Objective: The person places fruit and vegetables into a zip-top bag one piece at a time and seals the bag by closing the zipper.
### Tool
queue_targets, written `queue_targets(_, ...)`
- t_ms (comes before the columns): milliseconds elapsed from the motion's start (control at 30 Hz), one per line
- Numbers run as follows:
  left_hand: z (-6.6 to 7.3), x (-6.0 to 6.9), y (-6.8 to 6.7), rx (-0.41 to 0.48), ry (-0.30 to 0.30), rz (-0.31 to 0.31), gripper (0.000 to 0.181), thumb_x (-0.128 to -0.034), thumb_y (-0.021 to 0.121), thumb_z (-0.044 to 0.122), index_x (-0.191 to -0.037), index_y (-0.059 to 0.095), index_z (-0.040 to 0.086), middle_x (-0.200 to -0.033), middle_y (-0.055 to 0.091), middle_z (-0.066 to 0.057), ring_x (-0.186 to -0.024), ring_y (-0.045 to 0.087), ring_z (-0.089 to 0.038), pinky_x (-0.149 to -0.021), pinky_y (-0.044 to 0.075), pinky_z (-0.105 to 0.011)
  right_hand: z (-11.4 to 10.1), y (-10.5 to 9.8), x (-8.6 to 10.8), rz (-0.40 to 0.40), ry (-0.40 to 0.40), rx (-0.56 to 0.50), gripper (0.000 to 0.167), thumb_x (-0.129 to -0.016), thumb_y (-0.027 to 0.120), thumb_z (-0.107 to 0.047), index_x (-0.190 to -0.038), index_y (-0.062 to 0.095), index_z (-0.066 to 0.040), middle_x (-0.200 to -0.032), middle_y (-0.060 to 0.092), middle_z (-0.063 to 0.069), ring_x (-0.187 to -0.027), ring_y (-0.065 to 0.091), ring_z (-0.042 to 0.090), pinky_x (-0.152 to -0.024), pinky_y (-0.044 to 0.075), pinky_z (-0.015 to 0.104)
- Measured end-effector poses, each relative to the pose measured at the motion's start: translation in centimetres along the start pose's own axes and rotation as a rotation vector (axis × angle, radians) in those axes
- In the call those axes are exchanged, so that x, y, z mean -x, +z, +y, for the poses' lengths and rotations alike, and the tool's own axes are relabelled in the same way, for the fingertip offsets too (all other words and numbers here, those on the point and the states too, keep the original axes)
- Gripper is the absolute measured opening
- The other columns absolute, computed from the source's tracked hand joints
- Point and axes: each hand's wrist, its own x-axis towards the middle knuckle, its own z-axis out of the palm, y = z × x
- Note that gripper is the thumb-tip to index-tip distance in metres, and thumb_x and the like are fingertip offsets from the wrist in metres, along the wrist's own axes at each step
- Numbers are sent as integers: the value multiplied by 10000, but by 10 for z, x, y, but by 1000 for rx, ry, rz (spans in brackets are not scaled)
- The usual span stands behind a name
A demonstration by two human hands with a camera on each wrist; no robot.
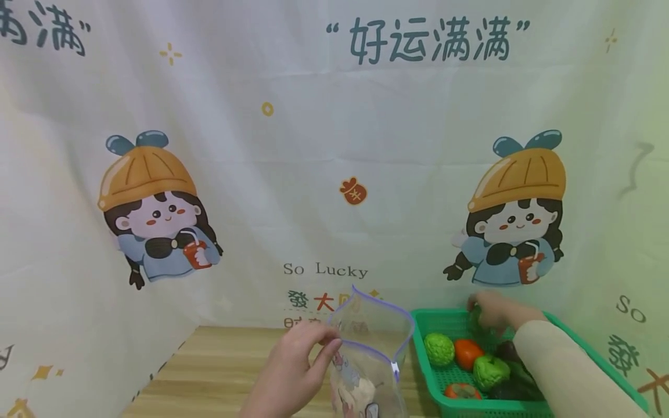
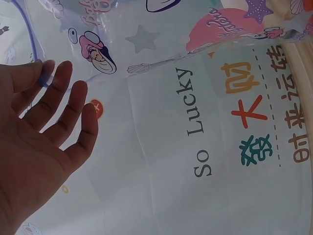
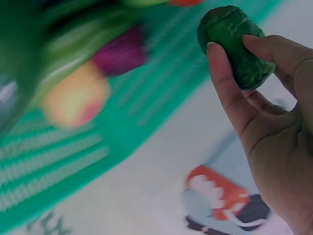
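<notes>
My left hand point(image 1: 298, 371) pinches the rim of a clear printed zip bag point(image 1: 366, 386) between thumb and fingers. The bag stands upright with its purple-edged mouth spread wide and a white slider at its right. In the left wrist view, that hand point(image 2: 46, 127) grips the bag's edge point(image 2: 33, 41). Over the far side of a green basket point(image 1: 444, 314), my right hand point(image 1: 496, 312) holds a dark green, wrinkled leafy vegetable point(image 3: 234, 46). The right wrist view shows the thumb and fingers of this hand point(image 3: 279, 117) around it.
The basket holds a pale green bumpy vegetable point(image 1: 439, 349), a tomato point(image 1: 468, 353), a green pepper point(image 1: 491, 373), an orange-red fruit point(image 1: 462, 391), a purple piece point(image 3: 122, 51) and a blurred peach-coloured fruit point(image 3: 77, 98). A printed curtain point(image 1: 407, 220) hangs behind the wooden table point(image 1: 225, 371).
</notes>
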Motion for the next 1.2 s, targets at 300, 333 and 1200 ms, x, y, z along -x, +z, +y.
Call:
queue_targets(300, 0, -1, 0, 11, -24, -24, 49, -990, 759, 170, -995, 760, 219, -936, 723, 167, -920, 626, 15, -847, 586, -280, -83, -4, 56, 452, -203, -71, 393, -1005, 677, -127, -1390, 629, -60, -1398, 518, 319, -1146, 623, 465, -918, 562, 615)
queue_targets(333, 0, 0, 0, 12, -26, -25, 50, -990, 759, 169, -995, 760, 219, -936, 724, 167, -921, 626, 16, -848, 585, -281, -93, 0, 66, 500, -188, -117, 408, -1024, 665, -151, -1422, 613, -78, -1426, 497, 306, -1135, 630, 440, -908, 574, 593)
queue_targets(1200, 4, 1, -8, -9, -81, -53, 47, -990, 754, 166, -1000, 763, 211, -942, 734, 151, -930, 639, 8, -879, 599, -301, -187, 36, 134, 820, -509, -238, 485, -921, 836, -105, -1367, 663, -188, -1285, 709, 12, -840, 642, -21, -778, 644, 260)
